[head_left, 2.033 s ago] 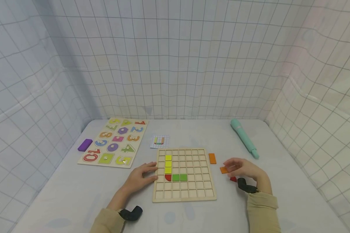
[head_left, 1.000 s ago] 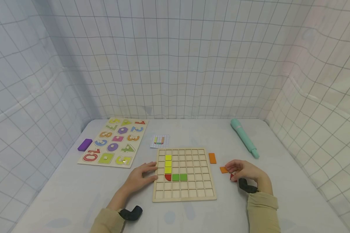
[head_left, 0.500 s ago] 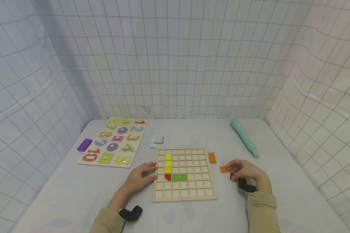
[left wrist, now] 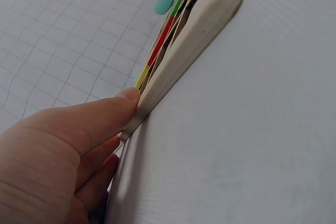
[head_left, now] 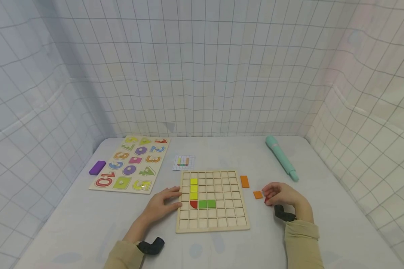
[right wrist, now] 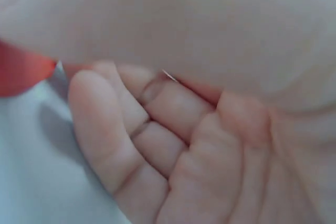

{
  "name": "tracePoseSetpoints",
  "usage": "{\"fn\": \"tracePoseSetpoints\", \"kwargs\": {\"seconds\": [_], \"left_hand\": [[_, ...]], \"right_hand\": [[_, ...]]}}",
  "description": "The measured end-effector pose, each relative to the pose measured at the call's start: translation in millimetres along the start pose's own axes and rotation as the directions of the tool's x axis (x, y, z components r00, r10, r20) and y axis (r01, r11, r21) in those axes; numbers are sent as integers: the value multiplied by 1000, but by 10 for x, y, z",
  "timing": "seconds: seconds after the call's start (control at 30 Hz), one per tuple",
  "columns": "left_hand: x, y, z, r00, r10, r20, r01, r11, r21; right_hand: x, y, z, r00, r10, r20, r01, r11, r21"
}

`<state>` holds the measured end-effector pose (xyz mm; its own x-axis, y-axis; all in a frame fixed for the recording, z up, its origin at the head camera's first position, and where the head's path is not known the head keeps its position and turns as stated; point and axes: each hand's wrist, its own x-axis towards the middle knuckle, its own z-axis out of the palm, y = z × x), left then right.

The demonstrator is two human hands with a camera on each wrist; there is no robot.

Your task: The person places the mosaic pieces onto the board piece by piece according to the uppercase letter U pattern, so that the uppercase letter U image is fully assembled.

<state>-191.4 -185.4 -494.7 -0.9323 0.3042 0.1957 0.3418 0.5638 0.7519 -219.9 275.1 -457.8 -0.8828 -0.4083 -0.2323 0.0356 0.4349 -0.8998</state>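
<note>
A wooden grid board lies in front of me, with three yellow square tiles, a red quarter-round tile and two green square tiles set in its cells. My left hand touches the board's left edge with thumb and fingertips, the fingers fairly straight. To the right of the board, my right hand pinches a small red tile between thumb and fingers, which hide most of it. In the right wrist view the red tile shows at the left, beyond the thumb.
An orange square tile lies just left of my right hand, and an orange rectangular tile beside the board. Behind the board is a pattern card. A number puzzle, a purple block and a teal microphone-shaped thing lie farther off.
My right hand has gone from the orange square tile to the red tile and pinched it, shifting it slightly up and left. My left hand has stayed at the board's edge.
</note>
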Motion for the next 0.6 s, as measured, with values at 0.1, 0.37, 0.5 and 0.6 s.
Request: {"fn": "tracePoseSetpoints", "kwargs": {"seconds": [0.1,0.37,0.5,0.6], "left_hand": [[1,1,-1,1000,-7,4,7,1000,-2],[-6,18,-3,1000,-14,5,14,1000,-12],[-7,22,-5,1000,-22,6,23,1000,-17],[-7,23,-5,1000,-28,7,28,999,-18]], "right_hand": [[-17,2,-5,1000,3,-20,-3,1000,-10],[-26,10,-2,993,60,-100,-66,996,-57],[-14,14,2,992,73,-106,-79,995,-54],[-8,12,2,992,63,-113,-71,995,-70]]}}
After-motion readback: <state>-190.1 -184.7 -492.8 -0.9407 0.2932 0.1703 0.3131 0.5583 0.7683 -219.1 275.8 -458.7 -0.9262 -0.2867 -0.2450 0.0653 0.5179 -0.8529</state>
